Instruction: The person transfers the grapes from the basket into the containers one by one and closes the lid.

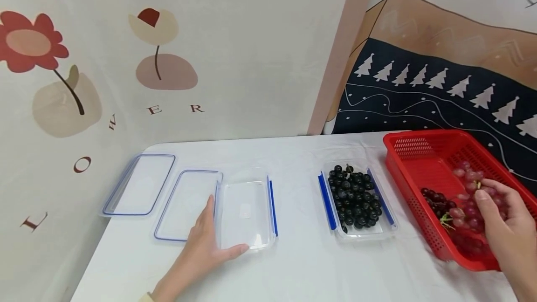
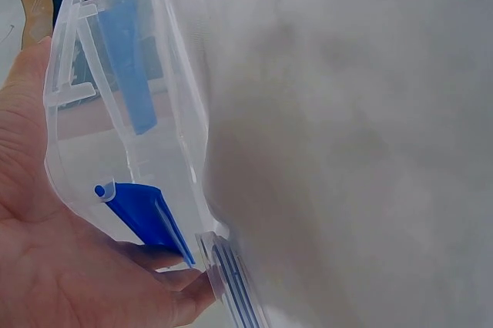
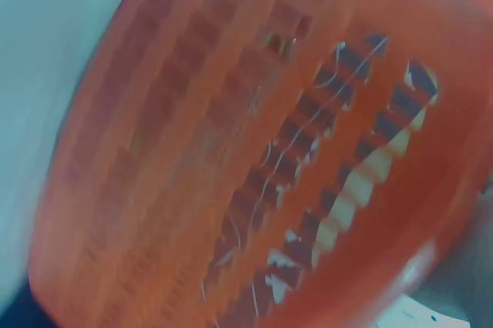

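At the corner of a clear plastic container [image 1: 245,218] with blue side clips, my left hand [image 1: 205,241] rests with thumb spread along the front and straight fingers along the left side. The left wrist view shows the palm against the container's end wall [image 2: 85,155] and fingers close by a hanging blue clip [image 2: 150,220]. Over the red basket [image 1: 407,209], my right hand [image 1: 507,227] pinches the stem of a bunch of red grapes [image 1: 471,213] between thumb and index finger. Dark red grapes [image 1: 438,202] lie beside it in the basket. Basket mesh [image 3: 231,135] fills the right wrist view.
A second clear container [image 1: 383,234], holding black grapes [image 1: 356,199], stands between the first container and the basket. Two blue-rimmed clear lids lie at the left: the far lid [image 1: 140,190] and the near lid [image 1: 189,206]. Printed cloth [image 1: 251,59] hangs behind the white table [image 1: 302,264].
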